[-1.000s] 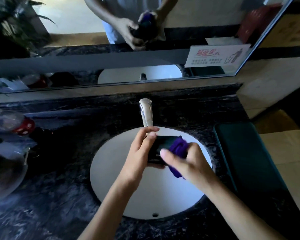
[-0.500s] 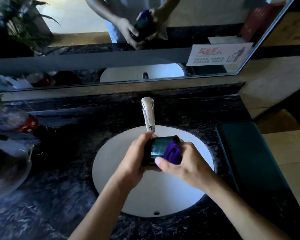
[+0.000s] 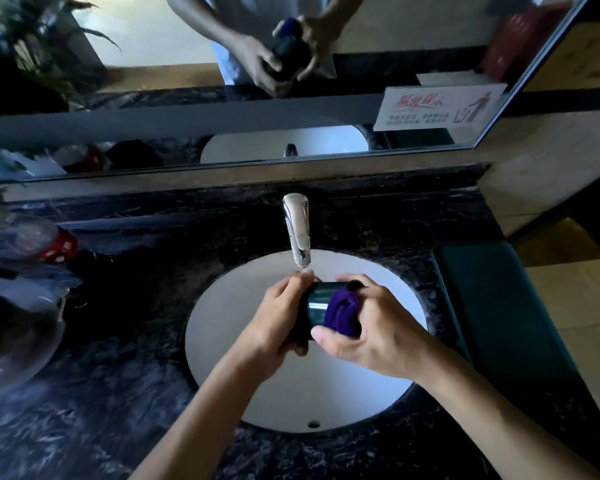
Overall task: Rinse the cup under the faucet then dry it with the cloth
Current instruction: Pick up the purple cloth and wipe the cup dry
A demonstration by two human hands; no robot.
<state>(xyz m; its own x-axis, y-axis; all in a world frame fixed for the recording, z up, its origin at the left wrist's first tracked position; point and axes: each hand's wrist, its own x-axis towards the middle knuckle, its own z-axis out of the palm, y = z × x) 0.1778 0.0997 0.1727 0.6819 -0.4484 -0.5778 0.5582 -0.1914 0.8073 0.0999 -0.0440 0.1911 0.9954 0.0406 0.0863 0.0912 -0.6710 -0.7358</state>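
Note:
A dark glossy cup lies sideways over the white sink basin, just below the chrome faucet. My left hand wraps around the cup's base end. My right hand presses a purple cloth into the cup's mouth, with its thumb under the rim. No water runs from the faucet. The mirror above shows both hands on the cup.
Dark marble countertop surrounds the basin. A plastic bottle with a red label and a glass vase with plants sit at the left. A dark green bin stands at the right. A sign is stuck on the mirror.
The cup has turned in my hands, and the cloth has gone from the cup's outside into its mouth. My right hand shifted with it. Both hands stay over the basin.

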